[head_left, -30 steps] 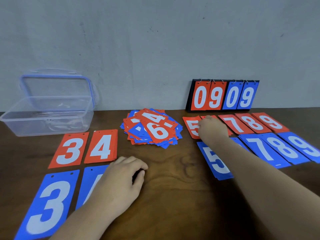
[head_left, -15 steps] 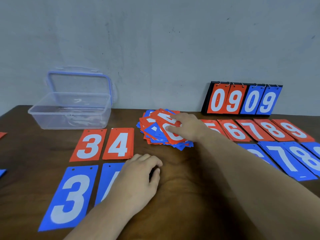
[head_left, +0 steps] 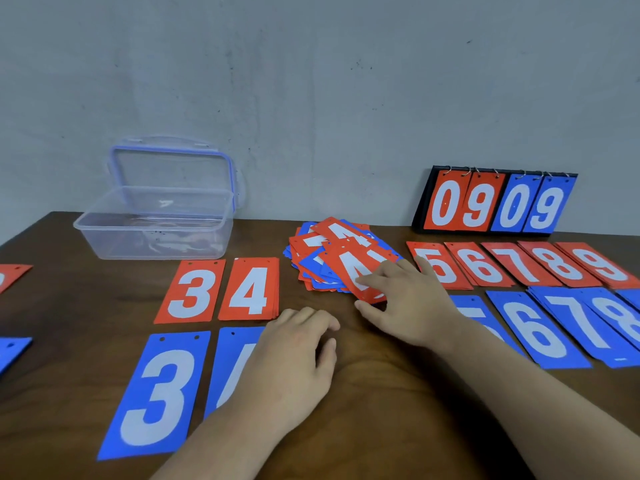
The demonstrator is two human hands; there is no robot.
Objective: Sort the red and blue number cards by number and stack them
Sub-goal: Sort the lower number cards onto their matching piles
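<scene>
view from my own head, looking down at a dark wooden desk (head_left: 381, 403) against a grey wall. my right hand (head_left: 408, 303) reaches into the loose pile of mixed cards (head_left: 311, 271) at the middle of the desk. its fingers (head_left: 377, 278) lie curled over the near end of the top red card (head_left: 356, 263), with the thumb under that end, so the card is pinched there. the digit looks like a 4, though my hand partly covers it. my left hand (head_left: 294, 355) rests on the desk, loosely curled, holding nothing, its heel over the blue 4 stack (head_left: 235, 355).

sorted stacks lie flat in two rows, red behind blue. the red 3 stack (head_left: 190, 291) and red 4 stack (head_left: 249, 289) are left of the pile. the blue 3 stack (head_left: 156, 393) is in front of them. fives to nines are on the right.

the card looks thin, light and fairly stiff, with a smooth face that would likely slide on its neighbours. i judge the overhanging near end the best place to grip, lifting it clear so the cards below do not drag along. if it is a 4, it belongs on the red 4 stack, just left of the pile.
</scene>
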